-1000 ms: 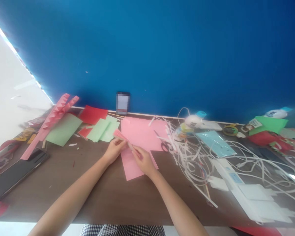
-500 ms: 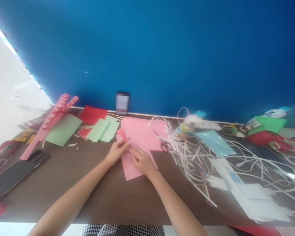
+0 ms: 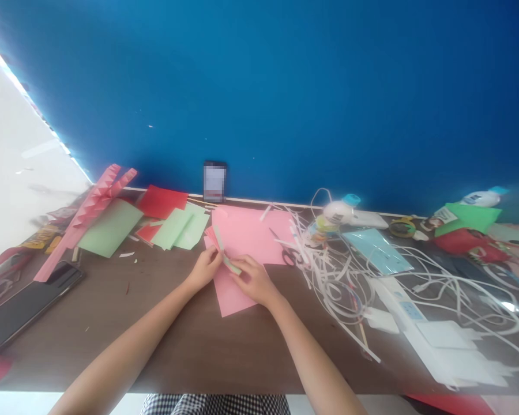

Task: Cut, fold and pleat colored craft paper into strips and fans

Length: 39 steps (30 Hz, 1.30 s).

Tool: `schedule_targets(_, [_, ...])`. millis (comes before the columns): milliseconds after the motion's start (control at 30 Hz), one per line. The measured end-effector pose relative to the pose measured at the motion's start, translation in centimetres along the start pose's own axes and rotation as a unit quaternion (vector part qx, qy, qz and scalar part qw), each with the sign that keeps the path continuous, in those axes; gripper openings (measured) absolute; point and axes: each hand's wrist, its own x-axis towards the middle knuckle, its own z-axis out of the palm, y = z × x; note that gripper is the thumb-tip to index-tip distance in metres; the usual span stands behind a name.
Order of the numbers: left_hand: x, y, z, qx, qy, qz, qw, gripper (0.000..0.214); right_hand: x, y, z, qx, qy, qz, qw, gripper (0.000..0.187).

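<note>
My left hand (image 3: 204, 270) and my right hand (image 3: 251, 279) meet over the middle of the brown table (image 3: 190, 340). Both pinch a small pleated pink paper strip (image 3: 222, 249) that sticks up and back between them, its narrow edge turned toward me. Under the hands lie flat pink sheets (image 3: 246, 236). Scissors (image 3: 289, 253) rest on the pink sheet just right of my right hand.
Green sheets (image 3: 112, 226), red paper (image 3: 162, 201) and a long folded pink strip (image 3: 86, 218) lie at the left. A phone (image 3: 215, 181) leans on the blue wall. White paper strips and cables (image 3: 341, 276), glue bottles (image 3: 339, 212) and tape (image 3: 400, 229) crowd the right. A dark phone (image 3: 26, 302) lies far left.
The pleated strip fanned open half a second ago and is now squeezed narrow again. Both hands stayed in place, with the right hand shifting slightly toward the left.
</note>
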Motion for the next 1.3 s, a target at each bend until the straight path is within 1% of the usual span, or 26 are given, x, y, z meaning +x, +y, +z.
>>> schedule_targets(133, [0.2, 0.5, -0.6, -0.030, -0.003, -0.005, 1.000, 0.029, 0.3, 0.2, -0.5, 0.067, 0.018, 0.020, 0.997, 0.021])
schedule_targets(267, [0.2, 0.7, -0.8, -0.046, -0.007, -0.026, 0.999, 0.031, 0.5, 0.5, -0.8, 0.109, 0.033, 0.053, 0.992, 0.015])
schedule_targets(400, [0.3, 0.5, -0.8, -0.043, -0.013, -0.023, 0.999, 0.030, 0.5, 0.9, -0.9, 0.097, 0.045, 0.093, 0.990, 0.013])
schedule_targets(533, [0.3, 0.3, -0.8, -0.056, -0.018, -0.019, 0.998, 0.031, 0.4, 1.2, -1.2, 0.059, 0.055, 0.108, 0.991, 0.014])
schedule_targets(667, [0.1, 0.6, -0.9, -0.066, -0.040, -0.034, 0.996, 0.036, 0.3, 1.2, -1.6, 0.044, 0.050, 0.103, 0.992, 0.016])
schedule_targets(833, [0.0, 0.8, -1.1, -0.069, -0.039, -0.065, 0.995, 0.041, 0.2, 1.2, -1.8, 0.037, 0.040, 0.097, 0.994, 0.016])
schedule_targets(1000, [0.1, 0.7, -1.4, -0.088, -0.086, -0.101, 0.987, 0.042, 0.1, 1.3, -2.2, 0.031, 0.051, 0.098, 0.993, 0.015])
schedule_targets(1067, [0.1, 0.8, -1.5, -0.090, -0.111, -0.101, 0.985, 0.040, 0.2, 1.2, -2.3, 0.033, 0.051, 0.091, 0.994, 0.015])
schedule_targets(1200, [0.0, 1.2, -1.7, -0.085, -0.160, -0.082, 0.980, 0.033, 0.2, 0.9, -2.3, 0.037, 0.060, 0.045, 0.996, 0.014])
schedule_targets(1300, [0.0, 1.3, -1.8, -0.079, -0.183, -0.061, 0.978, 0.028, 0.2, 0.6, -2.1, 0.038, 0.061, 0.028, 0.997, 0.014])
